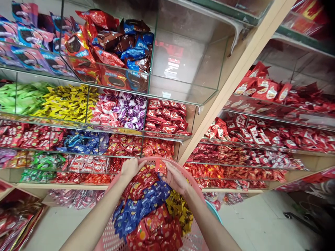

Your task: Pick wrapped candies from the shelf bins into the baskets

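A pink perforated basket (108, 235) holds heaps of wrapped candy: dark red packets (142, 181), blue packets (138, 209), yellow packets (179, 209) and orange-red packets (154, 228). My left hand (131, 169) is at the basket's far rim, fingers curled over the rim beside the dark red packets; what it grips is partly hidden. My right hand (174, 177) is to its right, inside the far rim, with thumb and fingers closed on a small orange-red packet (160, 166).
Glass-fronted shelves of wrapped candy (117, 122) stand ahead, with a slanting wooden post (225, 94) between the two sections. A blue-green rim (214, 212) shows beneath the basket at right. Tiled floor (251, 223) lies below; stacked red packages are at lower left.
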{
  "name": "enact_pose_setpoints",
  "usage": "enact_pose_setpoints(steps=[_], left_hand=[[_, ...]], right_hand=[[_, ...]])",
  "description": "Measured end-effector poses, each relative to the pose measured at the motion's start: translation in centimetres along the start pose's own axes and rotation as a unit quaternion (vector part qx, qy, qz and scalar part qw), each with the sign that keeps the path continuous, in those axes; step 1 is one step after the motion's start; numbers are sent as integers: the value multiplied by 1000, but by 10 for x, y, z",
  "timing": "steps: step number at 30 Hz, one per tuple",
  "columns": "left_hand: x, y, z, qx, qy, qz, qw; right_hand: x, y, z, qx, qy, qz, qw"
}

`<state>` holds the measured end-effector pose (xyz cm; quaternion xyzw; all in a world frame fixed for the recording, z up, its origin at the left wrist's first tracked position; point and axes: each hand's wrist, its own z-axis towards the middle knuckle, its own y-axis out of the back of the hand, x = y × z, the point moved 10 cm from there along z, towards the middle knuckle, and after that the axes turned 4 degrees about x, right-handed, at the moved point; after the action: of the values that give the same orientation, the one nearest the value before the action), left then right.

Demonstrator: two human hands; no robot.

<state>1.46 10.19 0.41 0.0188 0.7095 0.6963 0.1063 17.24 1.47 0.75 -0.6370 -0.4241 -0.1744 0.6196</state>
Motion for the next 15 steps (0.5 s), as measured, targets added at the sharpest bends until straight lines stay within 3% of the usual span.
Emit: enact_pose_setpoints(steps=[6, 15], left_hand=[[-1, 1, 0, -6, -7, 3, 1000], [-1, 1, 0, 1, -8, 3, 1000]], right_hand=[[-11, 7, 0, -14, -25, 17, 999], [-6, -11, -3, 33, -35, -18, 999]])
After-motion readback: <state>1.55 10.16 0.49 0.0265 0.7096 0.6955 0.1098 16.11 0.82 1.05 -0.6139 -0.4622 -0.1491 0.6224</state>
